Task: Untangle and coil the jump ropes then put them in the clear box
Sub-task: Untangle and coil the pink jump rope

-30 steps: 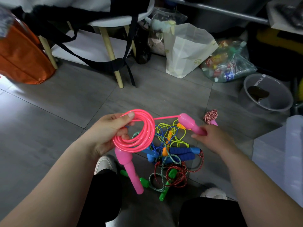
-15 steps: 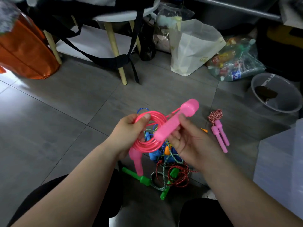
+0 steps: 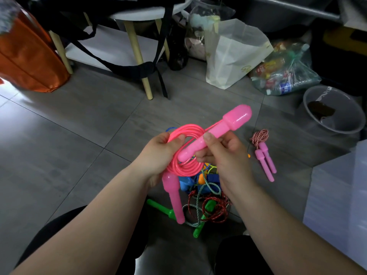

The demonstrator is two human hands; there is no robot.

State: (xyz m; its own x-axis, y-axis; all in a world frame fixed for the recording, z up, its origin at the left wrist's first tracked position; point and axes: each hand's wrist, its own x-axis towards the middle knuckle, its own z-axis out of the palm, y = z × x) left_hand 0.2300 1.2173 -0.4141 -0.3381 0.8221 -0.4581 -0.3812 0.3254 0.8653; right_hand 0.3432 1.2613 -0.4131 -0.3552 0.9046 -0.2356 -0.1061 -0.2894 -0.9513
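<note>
Pink rope [image 3: 184, 155]: wound into a round coil, held up at picture centre above the floor.
Left hand [image 3: 156, 155]: closed around the coil's 9 o'clock edge, thumb over the strands.
Lower handle [image 3: 174, 197]: hangs straight down from the coil at 6 o'clock.
Right hand [image 3: 224, 155]: pinched shut on the other pink handle [image 3: 216, 132], which lies across the coil, thick end pointing to 2 o'clock.
Tangled pile [image 3: 206, 199]: on the floor under the hands; green handles, blue handles, red and teal cords knotted together.
Small rope [image 3: 262, 147]: red-white cord bundled with two pink handles, on the floor at 3 o'clock of the hands.
Clear box [image 3: 337, 205]: at 4 o'clock, by the right edge.
Grey tub [image 3: 333, 110]: at 2 o'clock.
</note>
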